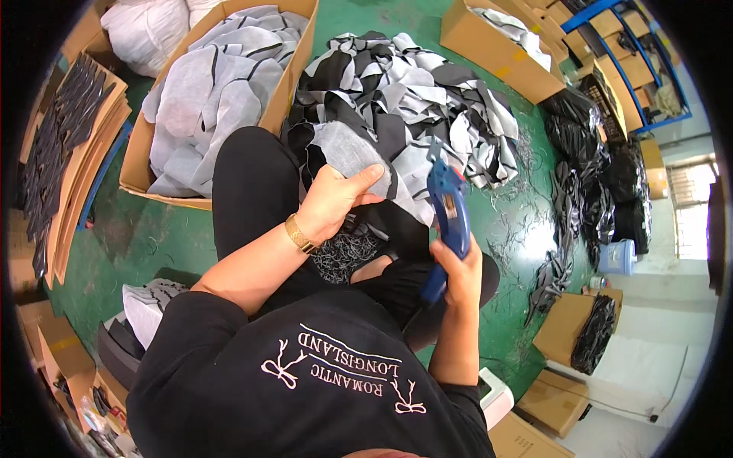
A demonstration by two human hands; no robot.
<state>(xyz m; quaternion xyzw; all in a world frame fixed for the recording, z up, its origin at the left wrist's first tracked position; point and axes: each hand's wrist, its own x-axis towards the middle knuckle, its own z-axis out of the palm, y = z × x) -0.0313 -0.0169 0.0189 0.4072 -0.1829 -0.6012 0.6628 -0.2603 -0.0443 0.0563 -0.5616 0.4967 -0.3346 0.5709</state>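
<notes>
At the near edge of a scrap heap (408, 95), the left hand (332, 202) pinches a grey-and-black fabric piece (347, 149); just to its right, the right hand (460, 271) is wrapped around a blue handheld cutter (452, 214). A slip could nick the left hand; slack cloth could bunch and cut crooked.

We could not see most fingers of the left hand (336, 200) under the grey cloth (345, 145), nor those of the right hand (463, 276) behind the blue tool (452, 217). At far left, we saw a white sack (145, 32) cut off; near right, a sleeve (463, 408) partly hid a white device (498, 398).
</notes>
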